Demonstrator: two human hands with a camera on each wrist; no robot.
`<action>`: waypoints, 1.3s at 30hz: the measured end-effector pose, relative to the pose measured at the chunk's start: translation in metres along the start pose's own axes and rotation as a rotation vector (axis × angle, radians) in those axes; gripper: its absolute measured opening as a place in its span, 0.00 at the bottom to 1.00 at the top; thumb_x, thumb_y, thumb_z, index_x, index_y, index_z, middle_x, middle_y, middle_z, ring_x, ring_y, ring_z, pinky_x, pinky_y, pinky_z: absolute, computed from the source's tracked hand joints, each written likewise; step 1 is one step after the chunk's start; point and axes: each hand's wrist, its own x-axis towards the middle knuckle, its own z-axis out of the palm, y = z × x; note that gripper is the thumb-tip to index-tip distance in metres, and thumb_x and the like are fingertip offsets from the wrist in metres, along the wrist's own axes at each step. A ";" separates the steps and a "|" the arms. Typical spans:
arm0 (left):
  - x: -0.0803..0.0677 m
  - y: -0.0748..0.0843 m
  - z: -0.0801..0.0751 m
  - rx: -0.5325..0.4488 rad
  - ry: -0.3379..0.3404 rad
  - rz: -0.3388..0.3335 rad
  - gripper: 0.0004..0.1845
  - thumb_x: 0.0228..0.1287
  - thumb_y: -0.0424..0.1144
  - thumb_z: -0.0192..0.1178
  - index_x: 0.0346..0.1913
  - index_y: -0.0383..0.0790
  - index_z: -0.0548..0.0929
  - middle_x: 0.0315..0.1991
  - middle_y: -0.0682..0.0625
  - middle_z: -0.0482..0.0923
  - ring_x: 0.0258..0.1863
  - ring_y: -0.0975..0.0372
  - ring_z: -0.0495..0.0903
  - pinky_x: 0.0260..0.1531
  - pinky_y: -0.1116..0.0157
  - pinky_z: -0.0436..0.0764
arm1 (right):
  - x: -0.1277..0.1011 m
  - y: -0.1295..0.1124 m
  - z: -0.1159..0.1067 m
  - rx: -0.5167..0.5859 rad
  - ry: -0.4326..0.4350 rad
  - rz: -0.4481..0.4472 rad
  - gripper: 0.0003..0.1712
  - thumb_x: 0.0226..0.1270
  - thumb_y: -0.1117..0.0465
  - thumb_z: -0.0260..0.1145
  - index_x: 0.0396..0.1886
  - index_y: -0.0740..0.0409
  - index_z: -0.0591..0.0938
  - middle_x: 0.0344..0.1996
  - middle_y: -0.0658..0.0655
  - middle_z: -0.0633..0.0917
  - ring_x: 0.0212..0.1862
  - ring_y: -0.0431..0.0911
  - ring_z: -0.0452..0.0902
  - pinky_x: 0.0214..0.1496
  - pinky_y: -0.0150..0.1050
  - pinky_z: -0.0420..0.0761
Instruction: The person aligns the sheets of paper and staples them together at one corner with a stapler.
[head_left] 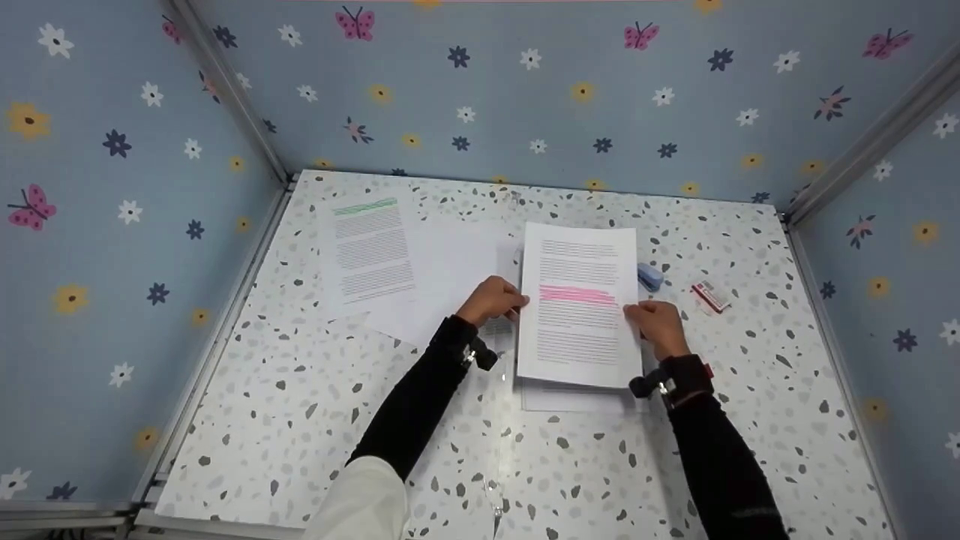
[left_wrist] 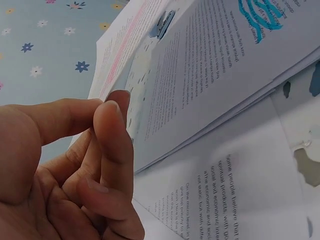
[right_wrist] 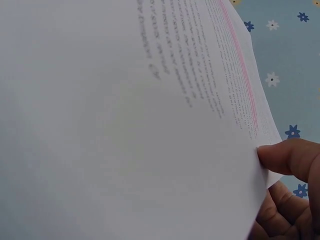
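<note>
Speckled bench [head_left: 315,420]: both hands, left [head_left: 491,300] and right [head_left: 658,327], are pinching the pink-marked sheet [head_left: 577,300] (edge-only grips); it's risking slipping at six o'clock.

Matt white paper sheet [head_left: 577,300] (pink-highlighted) over a smooth speckled terrazzo-look table [head_left: 315,390], metal-framed printed walls [head_left: 112,225].

A top sheet [head_left: 577,300] is held at the middle of the tabletop [head_left: 300,390], above a stack of sheets [head_left: 574,395] lying on it. The left hand [head_left: 491,300] holds the sheet's left edge, the right hand [head_left: 658,326] its right edge. To the left lie two more sheets [head_left: 371,251], overlapping. Just right of the top sheet sits a stapler [head_left: 649,277], and further right a small box [head_left: 709,295].
</note>
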 end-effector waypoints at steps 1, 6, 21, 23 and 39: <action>0.001 -0.001 0.001 0.013 0.003 -0.007 0.12 0.71 0.36 0.64 0.45 0.28 0.88 0.32 0.47 0.83 0.24 0.63 0.82 0.47 0.51 0.82 | 0.000 0.001 0.000 -0.001 -0.006 0.004 0.28 0.74 0.54 0.64 0.63 0.71 0.78 0.52 0.64 0.82 0.41 0.43 0.78 0.43 0.34 0.78; 0.002 -0.005 0.005 0.079 0.018 -0.018 0.12 0.70 0.37 0.65 0.43 0.29 0.88 0.30 0.47 0.84 0.23 0.62 0.82 0.43 0.55 0.83 | 0.003 0.007 0.000 -0.035 -0.036 0.009 0.31 0.75 0.52 0.62 0.66 0.71 0.75 0.57 0.67 0.80 0.48 0.47 0.78 0.50 0.40 0.77; 0.003 -0.019 0.017 0.262 0.044 -0.024 0.13 0.67 0.42 0.68 0.38 0.33 0.91 0.25 0.46 0.86 0.22 0.61 0.80 0.23 0.69 0.72 | 0.001 0.020 0.002 -0.097 -0.004 0.031 0.27 0.73 0.53 0.62 0.60 0.70 0.79 0.51 0.64 0.82 0.47 0.50 0.77 0.49 0.42 0.77; 0.003 -0.021 0.019 0.278 0.048 -0.023 0.13 0.67 0.42 0.68 0.36 0.33 0.91 0.25 0.46 0.86 0.21 0.62 0.79 0.23 0.69 0.71 | 0.001 0.023 0.002 -0.110 0.004 0.016 0.22 0.72 0.54 0.63 0.54 0.68 0.83 0.42 0.59 0.84 0.41 0.48 0.76 0.43 0.40 0.76; 0.001 -0.024 0.026 0.367 0.083 -0.091 0.13 0.65 0.47 0.70 0.34 0.38 0.92 0.21 0.53 0.85 0.21 0.65 0.78 0.25 0.68 0.71 | 0.004 0.034 0.003 -0.158 0.038 -0.076 0.15 0.69 0.57 0.66 0.26 0.61 0.78 0.19 0.49 0.72 0.23 0.43 0.67 0.25 0.37 0.67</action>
